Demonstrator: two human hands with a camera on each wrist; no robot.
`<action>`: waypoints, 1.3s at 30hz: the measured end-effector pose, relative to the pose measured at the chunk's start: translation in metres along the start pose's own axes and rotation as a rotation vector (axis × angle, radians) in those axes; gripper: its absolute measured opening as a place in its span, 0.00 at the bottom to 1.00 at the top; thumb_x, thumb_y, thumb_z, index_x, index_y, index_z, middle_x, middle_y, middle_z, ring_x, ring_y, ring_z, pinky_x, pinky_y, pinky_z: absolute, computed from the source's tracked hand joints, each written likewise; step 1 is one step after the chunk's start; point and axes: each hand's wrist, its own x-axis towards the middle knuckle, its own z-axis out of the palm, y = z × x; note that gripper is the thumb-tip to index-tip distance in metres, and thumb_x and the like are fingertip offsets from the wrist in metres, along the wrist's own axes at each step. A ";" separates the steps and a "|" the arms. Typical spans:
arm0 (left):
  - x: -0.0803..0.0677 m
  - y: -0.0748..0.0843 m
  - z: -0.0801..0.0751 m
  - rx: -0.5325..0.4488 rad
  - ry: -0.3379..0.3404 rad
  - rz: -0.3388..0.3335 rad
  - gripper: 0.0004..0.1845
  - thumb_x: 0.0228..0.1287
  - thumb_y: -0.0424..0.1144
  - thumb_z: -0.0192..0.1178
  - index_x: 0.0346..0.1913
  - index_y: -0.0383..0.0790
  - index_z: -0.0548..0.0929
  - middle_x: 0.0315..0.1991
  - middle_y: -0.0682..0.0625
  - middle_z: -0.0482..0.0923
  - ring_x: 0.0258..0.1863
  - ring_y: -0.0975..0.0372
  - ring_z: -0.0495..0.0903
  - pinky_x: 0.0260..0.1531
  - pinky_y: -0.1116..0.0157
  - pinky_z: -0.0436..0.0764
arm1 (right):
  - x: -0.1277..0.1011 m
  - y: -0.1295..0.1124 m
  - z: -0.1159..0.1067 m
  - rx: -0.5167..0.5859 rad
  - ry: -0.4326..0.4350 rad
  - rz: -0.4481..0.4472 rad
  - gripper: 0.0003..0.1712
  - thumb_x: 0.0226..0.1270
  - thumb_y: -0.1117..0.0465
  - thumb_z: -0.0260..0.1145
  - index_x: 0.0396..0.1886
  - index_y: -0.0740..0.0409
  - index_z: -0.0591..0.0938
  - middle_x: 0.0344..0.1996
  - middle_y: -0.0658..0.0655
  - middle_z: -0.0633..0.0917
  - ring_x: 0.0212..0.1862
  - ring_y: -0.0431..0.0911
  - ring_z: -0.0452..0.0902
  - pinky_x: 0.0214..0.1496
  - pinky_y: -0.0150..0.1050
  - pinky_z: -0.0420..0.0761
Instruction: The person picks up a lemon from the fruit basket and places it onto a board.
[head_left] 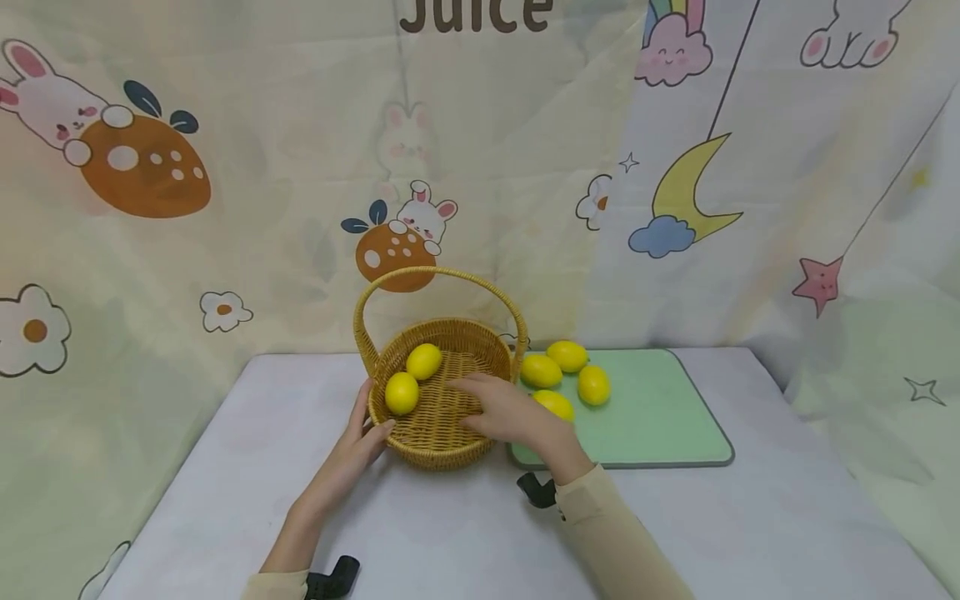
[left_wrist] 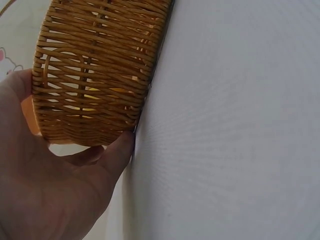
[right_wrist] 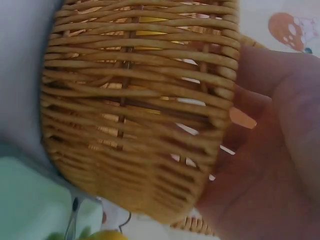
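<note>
A woven wicker basket point(head_left: 431, 454) with a tall arched handle stands on the table. Inside it, on the left, lie two lemons point(head_left: 423, 361). My left hand point(head_left: 358, 435) grips the basket's left side; in the left wrist view the thumb point(left_wrist: 119, 150) presses low on the weave. My right hand point(head_left: 517, 412) reaches over the right rim, its fingers spread inside the basket with nothing showing between them. From the right wrist, the right hand point(right_wrist: 280, 130) appears behind the wicker wall, its fingers partly hidden by it. Several lemons point(head_left: 594, 385) lie to the right of the basket.
Those lemons rest on a light green board point(head_left: 652, 417) with a grey edge, right beside the basket. A white cloth covers the table point(head_left: 442, 533). Behind it hangs a printed curtain point(head_left: 300, 167) with cartoon rabbits, flowers and a moon.
</note>
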 end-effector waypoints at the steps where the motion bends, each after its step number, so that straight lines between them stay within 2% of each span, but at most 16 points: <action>1: 0.000 0.000 0.000 0.000 0.001 0.003 0.41 0.76 0.52 0.49 0.76 0.78 0.32 0.81 0.49 0.30 0.80 0.44 0.45 0.73 0.48 0.63 | 0.003 0.000 0.000 -0.006 -0.018 0.001 0.34 0.70 0.55 0.65 0.75 0.43 0.68 0.74 0.54 0.68 0.74 0.51 0.65 0.72 0.52 0.72; 7: 0.000 0.004 0.002 0.005 0.008 0.007 0.40 0.76 0.54 0.49 0.75 0.80 0.33 0.81 0.51 0.31 0.80 0.45 0.45 0.73 0.47 0.63 | 0.021 -0.004 -0.001 -0.040 -0.099 -0.010 0.37 0.68 0.55 0.67 0.76 0.43 0.66 0.74 0.52 0.68 0.77 0.52 0.60 0.77 0.53 0.66; 11: -0.001 0.006 0.002 0.017 0.013 -0.012 0.40 0.76 0.54 0.49 0.74 0.80 0.33 0.81 0.53 0.31 0.80 0.47 0.45 0.73 0.46 0.63 | 0.031 -0.008 -0.002 -0.057 -0.127 -0.015 0.38 0.67 0.54 0.68 0.75 0.43 0.67 0.74 0.52 0.69 0.76 0.51 0.60 0.77 0.52 0.66; 18: 0.000 0.007 0.002 0.018 0.017 -0.025 0.40 0.76 0.54 0.49 0.75 0.80 0.33 0.82 0.52 0.31 0.80 0.47 0.47 0.73 0.46 0.64 | 0.045 -0.026 -0.004 -0.044 -0.172 -0.019 0.40 0.65 0.55 0.69 0.76 0.43 0.66 0.77 0.55 0.62 0.76 0.51 0.61 0.75 0.53 0.68; 27: 0.001 0.005 0.002 0.001 0.015 -0.036 0.41 0.75 0.53 0.50 0.75 0.80 0.33 0.82 0.52 0.33 0.80 0.48 0.48 0.73 0.48 0.64 | 0.066 -0.046 0.009 -0.102 -0.227 -0.106 0.40 0.66 0.59 0.67 0.77 0.45 0.64 0.79 0.55 0.57 0.78 0.53 0.56 0.78 0.53 0.64; 31: 0.001 0.004 0.003 -0.007 0.018 -0.053 0.41 0.75 0.54 0.51 0.74 0.82 0.33 0.82 0.51 0.33 0.80 0.49 0.48 0.73 0.49 0.65 | 0.075 -0.046 0.016 -0.155 -0.215 -0.106 0.38 0.65 0.61 0.67 0.75 0.45 0.68 0.79 0.54 0.58 0.77 0.54 0.60 0.77 0.53 0.66; 34: -0.001 0.004 0.003 -0.006 0.020 -0.057 0.41 0.75 0.54 0.50 0.74 0.82 0.33 0.82 0.51 0.33 0.80 0.48 0.48 0.73 0.48 0.65 | 0.079 -0.047 0.020 -0.188 -0.201 -0.112 0.37 0.64 0.62 0.67 0.73 0.44 0.70 0.78 0.54 0.60 0.73 0.52 0.66 0.73 0.50 0.72; 39: -0.003 0.004 0.003 -0.015 0.012 -0.041 0.41 0.74 0.55 0.51 0.74 0.82 0.33 0.82 0.51 0.33 0.80 0.49 0.48 0.73 0.48 0.64 | 0.081 -0.047 0.030 -0.262 -0.194 -0.126 0.35 0.65 0.62 0.67 0.71 0.41 0.72 0.71 0.52 0.70 0.58 0.45 0.76 0.64 0.42 0.79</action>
